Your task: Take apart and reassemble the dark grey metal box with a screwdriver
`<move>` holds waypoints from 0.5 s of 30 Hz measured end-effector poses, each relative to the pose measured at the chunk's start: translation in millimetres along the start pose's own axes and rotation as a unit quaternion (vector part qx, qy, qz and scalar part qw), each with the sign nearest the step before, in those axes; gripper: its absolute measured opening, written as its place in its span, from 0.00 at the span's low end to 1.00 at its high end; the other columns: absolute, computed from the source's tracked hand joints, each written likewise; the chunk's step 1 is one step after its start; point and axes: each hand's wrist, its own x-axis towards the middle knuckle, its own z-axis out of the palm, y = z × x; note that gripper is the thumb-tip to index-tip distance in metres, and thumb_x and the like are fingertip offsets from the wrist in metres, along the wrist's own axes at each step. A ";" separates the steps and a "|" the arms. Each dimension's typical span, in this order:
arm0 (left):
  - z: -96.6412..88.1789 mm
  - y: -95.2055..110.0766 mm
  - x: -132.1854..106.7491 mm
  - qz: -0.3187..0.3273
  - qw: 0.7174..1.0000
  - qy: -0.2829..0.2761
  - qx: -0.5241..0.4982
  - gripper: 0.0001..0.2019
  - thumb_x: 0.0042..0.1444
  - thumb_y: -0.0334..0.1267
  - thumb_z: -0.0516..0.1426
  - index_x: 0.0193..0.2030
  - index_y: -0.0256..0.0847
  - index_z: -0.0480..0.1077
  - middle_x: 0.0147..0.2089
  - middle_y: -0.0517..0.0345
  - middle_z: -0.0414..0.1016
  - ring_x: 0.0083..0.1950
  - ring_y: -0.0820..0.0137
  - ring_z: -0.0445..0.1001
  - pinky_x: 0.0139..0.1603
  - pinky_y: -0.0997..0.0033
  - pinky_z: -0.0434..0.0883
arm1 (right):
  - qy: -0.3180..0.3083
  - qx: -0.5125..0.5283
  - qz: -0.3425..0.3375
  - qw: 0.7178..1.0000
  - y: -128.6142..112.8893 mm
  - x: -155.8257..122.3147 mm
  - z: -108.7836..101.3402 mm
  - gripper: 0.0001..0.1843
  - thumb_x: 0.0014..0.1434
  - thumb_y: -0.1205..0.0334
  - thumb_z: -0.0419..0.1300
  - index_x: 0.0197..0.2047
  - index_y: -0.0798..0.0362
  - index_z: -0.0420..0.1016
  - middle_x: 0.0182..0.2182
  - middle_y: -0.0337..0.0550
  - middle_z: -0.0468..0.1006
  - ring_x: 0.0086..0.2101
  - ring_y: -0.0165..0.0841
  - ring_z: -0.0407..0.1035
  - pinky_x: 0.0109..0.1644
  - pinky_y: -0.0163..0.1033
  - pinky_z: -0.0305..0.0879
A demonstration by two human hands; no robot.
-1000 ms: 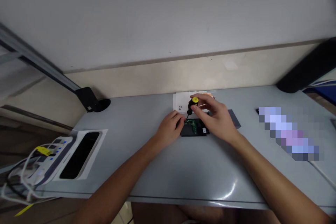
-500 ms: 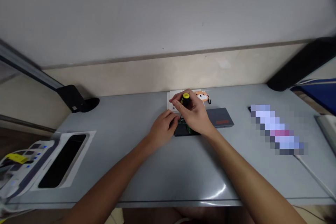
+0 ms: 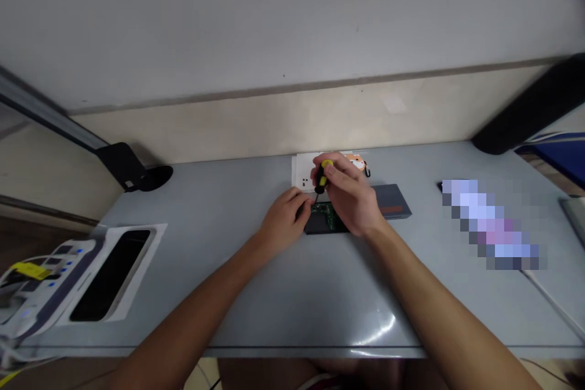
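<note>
My right hand [image 3: 350,192] is closed round a black and yellow screwdriver [image 3: 322,178]. The shaft points down, slightly tilted, with its tip at the upper left corner of an open black case. Inside that case sits a green circuit board [image 3: 327,213], with a dark flat area [image 3: 317,223] on its left. My left hand [image 3: 287,217] grips the left edge of the case, thumb and fingertips bent close to the screwdriver's tip. The tip's exact contact is hidden by my fingertips. Behind the case, a white sheet [image 3: 300,166] carries several small dark screws [image 3: 304,181].
A grey cover [image 3: 393,200] lies right of the case, and an orange and white animal-face pouch [image 3: 359,162] behind. At left are a black phone [image 3: 112,274] and a power strip [image 3: 57,280]. A blurred-out device with a cable [image 3: 548,295] lies right. A black cylinder [image 3: 525,109] stands at the back.
My right hand has tilted and shifted slightly right, so more of the screwdriver and the circuit board shows. The small screws on the sheet are now more visible. My left hand stays in place.
</note>
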 end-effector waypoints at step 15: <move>-2.7 3.1 0.3 -0.022 1.000 -0.012 -0.008 0.11 0.68 0.31 0.50 0.41 0.41 0.74 0.42 0.54 0.75 0.45 0.65 0.75 0.50 0.63 0.74 | 0.047 0.078 0.014 0.996 -1.2 1.6 2.0 0.19 0.63 0.40 0.63 0.40 0.47 0.80 0.28 0.37 0.70 0.31 0.31 0.64 0.39 0.40 0.62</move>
